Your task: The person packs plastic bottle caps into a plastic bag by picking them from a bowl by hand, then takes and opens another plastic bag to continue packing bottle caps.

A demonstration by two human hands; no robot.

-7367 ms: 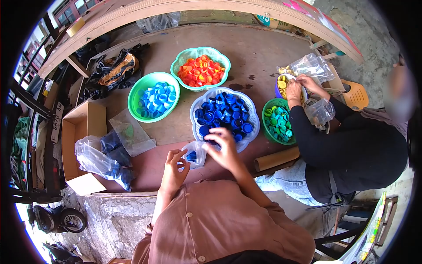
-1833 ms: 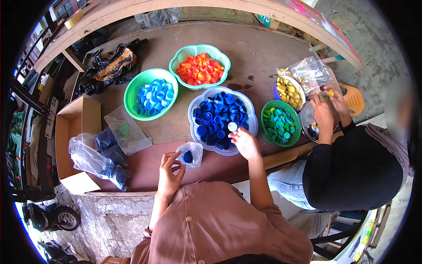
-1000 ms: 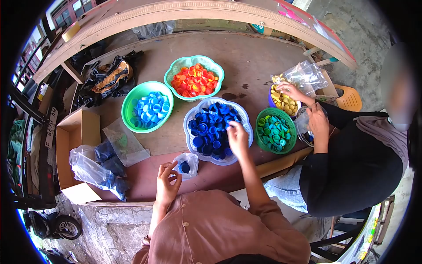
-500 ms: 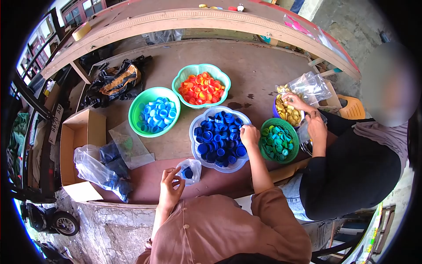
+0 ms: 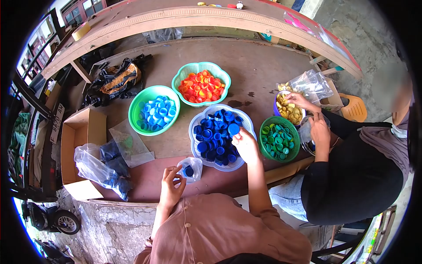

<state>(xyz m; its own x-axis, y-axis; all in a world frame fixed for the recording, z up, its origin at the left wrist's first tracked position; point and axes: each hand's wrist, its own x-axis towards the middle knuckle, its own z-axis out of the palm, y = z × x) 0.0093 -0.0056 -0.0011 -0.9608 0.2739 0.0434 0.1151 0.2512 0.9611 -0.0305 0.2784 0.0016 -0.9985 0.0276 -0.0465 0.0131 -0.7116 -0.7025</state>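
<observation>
Dark blue bottle caps (image 5: 215,138) fill a pale scalloped plastic basket (image 5: 196,160) in front of me. Over its right side, my right hand (image 5: 246,147) pinches one blue bottle cap (image 5: 234,129) between its fingertips. My left hand (image 5: 172,187) is closed on the edge of a small clear plastic bag (image 5: 196,174), left of the basket's near rim. Inside that bag lies dark blue bottle cap material (image 5: 188,170); how many caps is hard to tell.
Nearby stand a green basin (image 5: 134,125) of light blue caps, a mint basket (image 5: 177,79) of orange caps and a green basket (image 5: 292,156) of green caps. A co-worker's hands (image 5: 320,132) work by yellow caps (image 5: 290,112). A cardboard box (image 5: 72,152) sits left.
My right hand has moved left from the basket's right rim and now shows a blue cap in its fingers. My left hand and the bag have barely moved.
</observation>
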